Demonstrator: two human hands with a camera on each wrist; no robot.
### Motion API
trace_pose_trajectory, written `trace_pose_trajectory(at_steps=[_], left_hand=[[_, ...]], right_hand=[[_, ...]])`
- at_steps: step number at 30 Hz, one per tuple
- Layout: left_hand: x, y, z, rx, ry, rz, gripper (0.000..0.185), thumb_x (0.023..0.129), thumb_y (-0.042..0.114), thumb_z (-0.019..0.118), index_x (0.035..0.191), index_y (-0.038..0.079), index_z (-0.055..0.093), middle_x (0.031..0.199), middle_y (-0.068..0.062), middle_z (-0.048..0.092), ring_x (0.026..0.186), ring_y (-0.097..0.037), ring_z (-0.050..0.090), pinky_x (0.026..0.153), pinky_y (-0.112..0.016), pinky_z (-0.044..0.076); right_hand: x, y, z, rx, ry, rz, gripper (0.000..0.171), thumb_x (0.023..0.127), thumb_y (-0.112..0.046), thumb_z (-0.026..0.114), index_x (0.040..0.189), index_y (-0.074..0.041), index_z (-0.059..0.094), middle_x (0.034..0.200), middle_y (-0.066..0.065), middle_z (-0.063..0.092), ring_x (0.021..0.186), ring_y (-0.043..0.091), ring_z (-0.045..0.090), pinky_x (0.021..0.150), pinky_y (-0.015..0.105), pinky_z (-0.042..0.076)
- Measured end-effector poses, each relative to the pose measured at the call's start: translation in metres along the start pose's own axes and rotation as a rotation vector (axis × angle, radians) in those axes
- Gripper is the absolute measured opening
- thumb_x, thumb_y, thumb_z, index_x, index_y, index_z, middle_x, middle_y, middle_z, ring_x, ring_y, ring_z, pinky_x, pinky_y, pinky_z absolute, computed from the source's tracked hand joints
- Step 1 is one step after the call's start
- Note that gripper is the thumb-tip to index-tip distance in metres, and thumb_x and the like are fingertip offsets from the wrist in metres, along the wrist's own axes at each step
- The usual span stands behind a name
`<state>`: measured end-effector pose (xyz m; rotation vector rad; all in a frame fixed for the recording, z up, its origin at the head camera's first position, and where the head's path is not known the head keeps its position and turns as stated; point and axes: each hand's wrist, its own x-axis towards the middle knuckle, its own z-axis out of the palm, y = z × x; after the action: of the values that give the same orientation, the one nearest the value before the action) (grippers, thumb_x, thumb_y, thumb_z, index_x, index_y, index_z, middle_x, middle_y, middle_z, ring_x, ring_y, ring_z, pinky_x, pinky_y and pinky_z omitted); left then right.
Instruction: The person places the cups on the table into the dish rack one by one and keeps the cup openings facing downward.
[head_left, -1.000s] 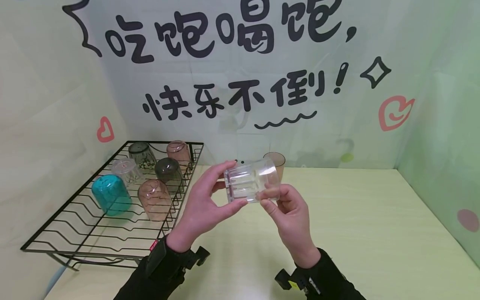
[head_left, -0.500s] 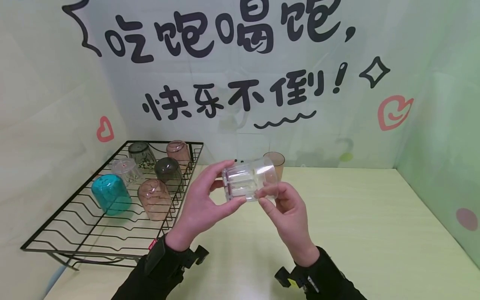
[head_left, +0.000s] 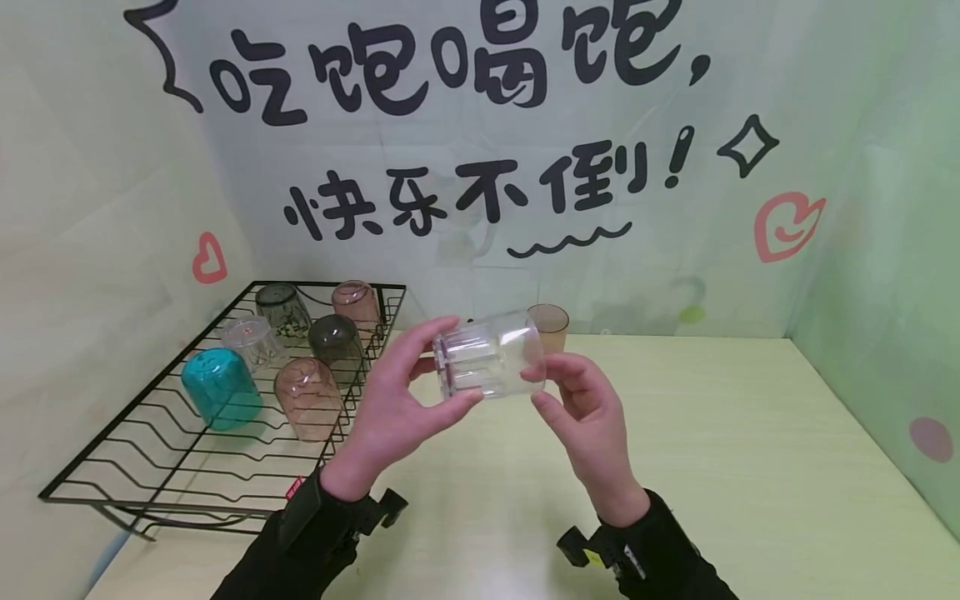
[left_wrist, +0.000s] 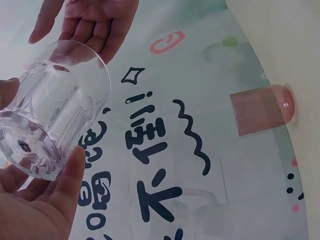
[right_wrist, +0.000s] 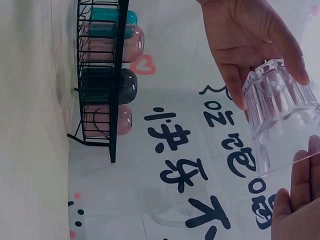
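A clear glass tumbler (head_left: 491,354) with a faceted lower part lies tilted on its side in the air, its mouth to the right. My left hand (head_left: 393,408) grips it near the thick base, thumb below and fingers behind, as the right wrist view also shows. My right hand (head_left: 588,425) is at the mouth end. Its index fingertip shows at the rim, while its thumb stands apart from the glass. Whether that fingertip touches the glass, I cannot tell. Behind the tumbler, a pinkish-brown glass (head_left: 551,327) stands upright on the table (head_left: 712,450).
A black wire rack (head_left: 225,500) stands at the left. Several glasses rest upside down on it, among them a turquoise glass (head_left: 221,389), a pink glass (head_left: 307,398) and a dark grey glass (head_left: 335,342). A wall sheet (head_left: 420,275) with black lettering hangs behind.
The tumbler and my left hand have shifted slightly left and up. My right hand's thumb has come away from the rim, and that hand has drawn a little to the right.
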<state>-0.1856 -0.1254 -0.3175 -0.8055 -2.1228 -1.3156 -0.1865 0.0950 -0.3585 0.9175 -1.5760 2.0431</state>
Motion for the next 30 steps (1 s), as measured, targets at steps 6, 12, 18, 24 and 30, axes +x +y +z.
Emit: trace_pose_trajectory(at_steps=[6,12,18,24,30], left_hand=[[-0.002,-0.002,-0.008,0.056,0.013,-0.025,0.074,0.071,0.006,0.088,0.137,0.007,0.055,0.129,-0.007,0.059,0.109,-0.020,0.058,0.087,-0.033,0.056],[-0.004,-0.001,-0.020,0.109,0.032,-0.051,0.076,0.070,0.005,0.089,0.137,0.007,0.055,0.129,-0.007,0.059,0.109,-0.020,0.058,0.087,-0.031,0.056],[-0.006,-0.001,-0.030,0.151,0.048,-0.074,0.076,0.069,0.004,0.089,0.137,0.006,0.055,0.128,-0.010,0.059,0.108,-0.022,0.058,0.087,-0.018,0.052],[-0.008,-0.001,-0.043,0.191,0.042,-0.121,0.074,0.072,0.006,0.088,0.138,0.009,0.055,0.129,-0.010,0.058,0.105,-0.024,0.059,0.087,-0.015,0.050],[-0.011,0.004,-0.054,0.233,0.028,-0.179,0.073,0.075,0.009,0.087,0.140,0.009,0.053,0.129,-0.011,0.057,0.099,-0.027,0.064,0.087,-0.009,0.046]], right_hand=[[0.001,0.001,-0.008,0.008,-0.012,-0.021,0.037,0.088,0.018,0.058,0.124,0.008,0.057,0.113,0.005,0.068,0.109,0.019,0.063,0.101,0.029,0.046],[0.002,0.002,-0.015,-0.028,-0.030,-0.013,0.037,0.088,0.018,0.058,0.125,0.010,0.054,0.120,0.008,0.066,0.115,0.022,0.060,0.105,0.032,0.043],[0.004,0.001,-0.021,-0.054,-0.030,-0.014,0.038,0.088,0.019,0.057,0.125,0.014,0.051,0.122,0.009,0.066,0.118,0.023,0.059,0.107,0.032,0.041],[0.004,0.003,-0.027,-0.078,-0.026,-0.005,0.039,0.088,0.019,0.058,0.126,0.013,0.051,0.123,0.010,0.065,0.119,0.023,0.058,0.108,0.033,0.040],[0.004,0.005,-0.032,-0.100,-0.022,0.006,0.041,0.087,0.019,0.058,0.127,0.014,0.050,0.124,0.009,0.065,0.120,0.022,0.057,0.107,0.031,0.041]])
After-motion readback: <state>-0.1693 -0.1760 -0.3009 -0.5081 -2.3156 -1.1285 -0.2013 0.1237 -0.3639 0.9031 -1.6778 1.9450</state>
